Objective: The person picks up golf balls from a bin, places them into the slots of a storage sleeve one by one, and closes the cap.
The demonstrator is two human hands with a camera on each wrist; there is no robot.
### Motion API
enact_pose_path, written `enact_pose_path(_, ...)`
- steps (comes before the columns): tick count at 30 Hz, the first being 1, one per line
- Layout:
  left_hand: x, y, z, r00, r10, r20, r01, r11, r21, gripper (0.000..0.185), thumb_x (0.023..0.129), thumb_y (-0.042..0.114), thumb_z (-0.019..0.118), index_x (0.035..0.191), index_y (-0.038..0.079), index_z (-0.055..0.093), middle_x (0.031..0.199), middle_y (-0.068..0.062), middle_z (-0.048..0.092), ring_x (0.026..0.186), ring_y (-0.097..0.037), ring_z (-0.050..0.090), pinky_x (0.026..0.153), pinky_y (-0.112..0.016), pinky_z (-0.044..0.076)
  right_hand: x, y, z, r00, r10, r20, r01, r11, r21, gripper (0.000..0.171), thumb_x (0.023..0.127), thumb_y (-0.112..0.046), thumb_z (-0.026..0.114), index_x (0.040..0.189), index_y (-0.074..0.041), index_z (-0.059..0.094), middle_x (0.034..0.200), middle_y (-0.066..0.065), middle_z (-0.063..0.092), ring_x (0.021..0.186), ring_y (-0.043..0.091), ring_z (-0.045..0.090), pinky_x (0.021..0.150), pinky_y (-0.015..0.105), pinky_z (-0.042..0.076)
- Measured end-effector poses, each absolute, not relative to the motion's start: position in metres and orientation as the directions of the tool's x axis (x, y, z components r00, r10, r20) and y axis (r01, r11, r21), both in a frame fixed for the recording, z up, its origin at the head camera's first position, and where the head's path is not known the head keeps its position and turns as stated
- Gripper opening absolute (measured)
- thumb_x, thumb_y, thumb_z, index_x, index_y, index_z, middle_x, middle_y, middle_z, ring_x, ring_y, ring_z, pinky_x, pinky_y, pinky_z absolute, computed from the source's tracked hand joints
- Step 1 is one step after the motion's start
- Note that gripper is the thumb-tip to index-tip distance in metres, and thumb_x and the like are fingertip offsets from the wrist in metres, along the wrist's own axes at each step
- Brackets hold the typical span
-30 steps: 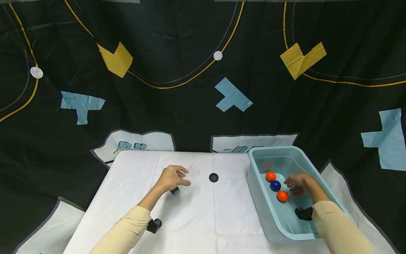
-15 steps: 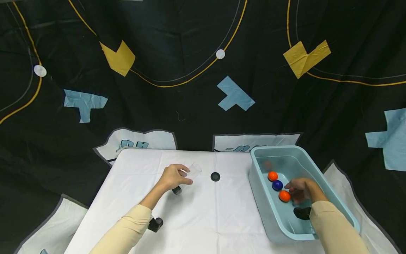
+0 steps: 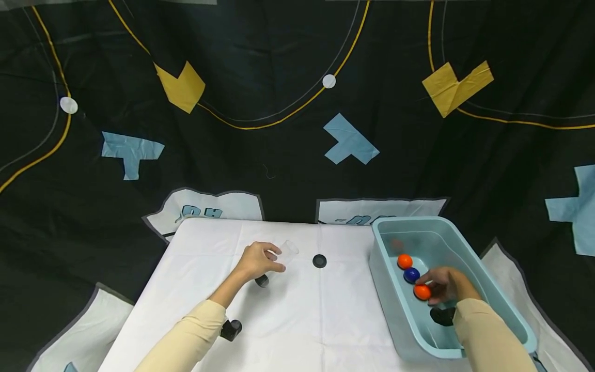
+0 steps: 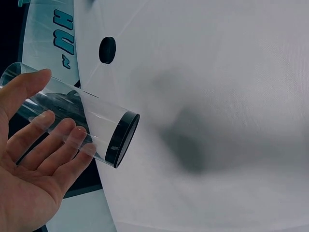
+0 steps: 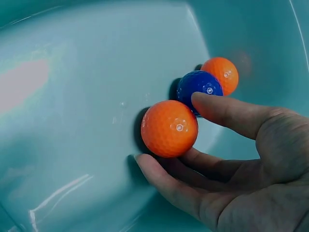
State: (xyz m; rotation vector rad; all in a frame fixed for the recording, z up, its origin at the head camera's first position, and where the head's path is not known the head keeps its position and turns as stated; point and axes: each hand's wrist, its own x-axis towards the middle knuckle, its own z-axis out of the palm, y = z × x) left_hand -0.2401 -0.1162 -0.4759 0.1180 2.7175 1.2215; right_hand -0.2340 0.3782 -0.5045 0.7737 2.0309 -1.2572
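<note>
My left hand (image 3: 259, 260) holds a clear plastic tube (image 4: 104, 121) above the white table. The tube tilts, with a black cap (image 4: 123, 140) on its lower end; its other end is partly behind the thumb. A loose black cap (image 3: 319, 261) lies flat on the table to the right. Inside the light-blue bin (image 3: 392, 310), my right hand (image 3: 441, 284) reaches around the nearest orange golf ball (image 5: 169, 128), fingertips low beside it. The thumb overlaps a blue golf ball (image 5: 195, 84) in the right wrist view. Another orange golf ball (image 5: 227, 72) sits just beyond.
The bin's tall walls surround my right hand at the table's right side. White cloth covers the table (image 3: 279, 330). Behind it hangs a black curtain (image 3: 260, 170) with yellow and blue tape. A black wrist device (image 3: 231, 329) sits under my left forearm.
My right hand has moved left and closer to the nearest orange golf ball. The left hand keeps holding the tube in place; the whole head view has shifted slightly.
</note>
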Motion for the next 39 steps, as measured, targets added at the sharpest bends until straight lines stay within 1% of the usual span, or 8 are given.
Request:
enact_pose_path(9, -0.241, -0.115, -0.478, -0.984, 0.147, -0.102, 0.021, 0.662, 0.749, 0.042, 0.071, 0.023, 0.092, 0.107, 0.009, 0.076, 0.097, -0.008, 0.077, 0.084, -0.019, 0.07, 0.073, -0.035, 0.057, -0.237, 0.376, -0.51, -0.658, 0.16, -0.735, 0.728, 0.385, -0.568, 0.038, 0.091, -0.007, 0.071, 0.118, 0.013, 0.053, 0.099, 0.025, 0.059, 0.087, 0.034, 0.065, 0.086, 0.037, 0.06)
enact_pose_path(18, -0.24, -0.113, -0.479, -0.982, 0.16, -0.097, 0.034, 0.663, 0.748, 0.041, 0.07, 0.023, 0.092, 0.105, 0.01, 0.076, 0.097, -0.009, 0.077, 0.084, -0.019, 0.07, 0.073, -0.035, 0.057, -0.234, 0.38, -0.513, -0.631, 0.179, -0.755, 0.75, 0.388, -0.535, 0.031, 0.091, -0.009, 0.07, 0.113, 0.01, 0.057, 0.092, 0.021, 0.06, 0.073, 0.024, 0.07, 0.083, 0.033, 0.06)
enact_pose_path(21, -0.24, -0.111, -0.477, -0.982, 0.168, -0.083, 0.048, 0.652, 0.757, 0.04, 0.07, 0.024, 0.092, 0.104, 0.01, 0.077, 0.095, -0.008, 0.078, 0.084, -0.019, 0.071, 0.074, -0.036, 0.058, -0.234, 0.38, -0.509, -0.638, 0.135, -0.758, 0.734, 0.405, -0.546, 0.033, 0.091, -0.01, 0.069, 0.113, 0.011, 0.055, 0.091, 0.02, 0.06, 0.072, 0.023, 0.07, 0.081, 0.031, 0.06)
enact_pose_path(26, -0.24, -0.104, -0.473, -0.981, 0.185, -0.06, 0.071, 0.628, 0.775, 0.042, 0.069, 0.024, 0.093, 0.105, 0.012, 0.077, 0.094, -0.005, 0.078, 0.085, -0.018, 0.072, 0.074, -0.035, 0.058, -0.239, 0.381, -0.491, -0.663, 0.04, -0.747, 0.684, 0.437, -0.584, 0.032, 0.092, -0.012, 0.067, 0.112, 0.01, 0.055, 0.09, 0.016, 0.062, 0.072, 0.019, 0.069, 0.079, 0.029, 0.06)
enact_pose_path(30, -0.24, -0.098, -0.47, -0.98, 0.19, -0.062, 0.07, 0.617, 0.784, 0.045, 0.069, 0.023, 0.093, 0.11, 0.014, 0.076, 0.098, -0.009, 0.078, 0.087, -0.02, 0.074, 0.075, -0.036, 0.059, -0.243, 0.377, -0.468, -0.68, 0.006, -0.733, 0.653, 0.461, -0.601, 0.035, 0.094, -0.015, 0.066, 0.116, 0.01, 0.054, 0.091, 0.015, 0.064, 0.07, 0.017, 0.071, 0.079, 0.027, 0.06)
enact_pose_path(33, -0.239, -0.093, -0.468, -0.976, 0.207, -0.071, 0.075, 0.62, 0.781, 0.047, 0.069, 0.023, 0.093, 0.112, 0.014, 0.075, 0.096, -0.01, 0.078, 0.085, -0.021, 0.074, 0.077, -0.038, 0.059, -0.245, 0.371, -0.447, -0.716, -0.022, -0.697, 0.599, 0.492, -0.631, 0.037, 0.095, -0.017, 0.066, 0.118, 0.01, 0.056, 0.093, 0.014, 0.066, 0.072, 0.018, 0.073, 0.079, 0.028, 0.06)
enact_pose_path(36, -0.239, -0.089, -0.467, -0.97, 0.23, -0.079, 0.085, 0.625, 0.776, 0.046, 0.069, 0.025, 0.093, 0.11, 0.015, 0.075, 0.091, -0.004, 0.078, 0.082, -0.018, 0.073, 0.077, -0.038, 0.059, -0.247, 0.363, -0.428, -0.762, -0.067, -0.644, 0.525, 0.519, -0.675, 0.034, 0.095, -0.019, 0.066, 0.116, 0.007, 0.062, 0.097, 0.013, 0.067, 0.077, 0.02, 0.073, 0.08, 0.031, 0.06)
enact_pose_path(39, -0.238, -0.085, -0.464, -0.964, 0.254, -0.077, 0.103, 0.627, 0.772, 0.045, 0.069, 0.025, 0.093, 0.109, 0.017, 0.075, 0.089, -0.003, 0.078, 0.081, -0.016, 0.072, 0.078, -0.038, 0.058, -0.253, 0.352, -0.411, -0.792, -0.146, -0.593, 0.446, 0.526, -0.724, 0.033, 0.097, -0.021, 0.063, 0.116, 0.005, 0.066, 0.102, 0.011, 0.066, 0.084, 0.02, 0.071, 0.084, 0.033, 0.06)
